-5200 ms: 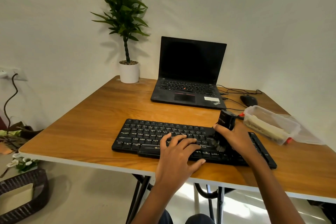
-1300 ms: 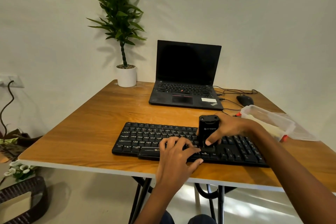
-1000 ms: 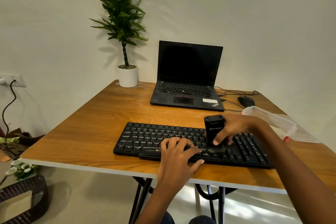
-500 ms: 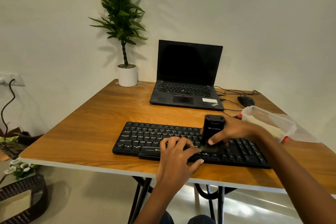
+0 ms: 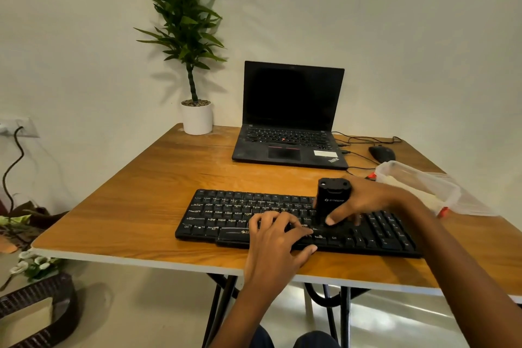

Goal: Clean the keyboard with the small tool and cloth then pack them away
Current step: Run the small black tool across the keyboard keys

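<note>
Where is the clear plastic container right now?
Head view: the clear plastic container sits on the right side, just beyond the right hand, nearer than the mouse.

We log a plain off-white wall (image 5: 395, 22) behind a wooden table (image 5: 147, 206) with a white edge band and black metal legs (image 5: 223, 305). The pale floor (image 5: 141, 305) carries bright light patches beneath the table's near edge. A wall socket (image 5: 25, 127) sits at the left, with a dark cable (image 5: 17, 150) plugged in.
</note>
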A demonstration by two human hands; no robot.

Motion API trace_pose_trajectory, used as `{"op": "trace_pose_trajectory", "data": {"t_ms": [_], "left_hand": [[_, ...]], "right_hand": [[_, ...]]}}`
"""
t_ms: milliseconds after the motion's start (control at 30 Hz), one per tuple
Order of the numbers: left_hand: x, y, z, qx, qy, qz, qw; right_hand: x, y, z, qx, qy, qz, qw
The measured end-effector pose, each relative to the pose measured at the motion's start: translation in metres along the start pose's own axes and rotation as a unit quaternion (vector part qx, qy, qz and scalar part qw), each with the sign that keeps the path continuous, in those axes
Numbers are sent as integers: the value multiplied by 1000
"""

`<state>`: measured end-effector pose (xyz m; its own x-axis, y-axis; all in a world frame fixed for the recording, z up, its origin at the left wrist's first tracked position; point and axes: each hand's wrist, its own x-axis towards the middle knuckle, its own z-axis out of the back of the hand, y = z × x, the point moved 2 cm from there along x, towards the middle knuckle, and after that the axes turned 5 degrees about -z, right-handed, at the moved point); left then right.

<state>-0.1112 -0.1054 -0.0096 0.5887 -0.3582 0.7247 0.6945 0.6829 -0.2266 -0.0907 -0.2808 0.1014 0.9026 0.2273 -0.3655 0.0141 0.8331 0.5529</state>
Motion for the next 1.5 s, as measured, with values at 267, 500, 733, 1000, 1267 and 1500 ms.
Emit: {"op": "trace_pose_trajectory", "data": {"t_ms": [267,500,733,1000,1267,1500], "left_hand": [[0,0,-1,6,-1,2,1000],[0,2,-2,10,-5,-2,1000],[0,0,-1,7,-6,-4,1000],[1,0,-1,-5,-12,0,1000],[0,0,0,3,-7,-1,1000],[0,-1,1,6,-6,-4,1000]], "right_hand": [[-9,-12,0,27,-59,-58,996],[-22,-7,-55,173,-241,-57,953],[-23,3,-62,194,-330,-68,922],[-30,3,-54,180,-344,-80,918],[-34,-6,-49,165,-307,-90,933],[-40,-2,-29,132,-267,-80,951]]}}
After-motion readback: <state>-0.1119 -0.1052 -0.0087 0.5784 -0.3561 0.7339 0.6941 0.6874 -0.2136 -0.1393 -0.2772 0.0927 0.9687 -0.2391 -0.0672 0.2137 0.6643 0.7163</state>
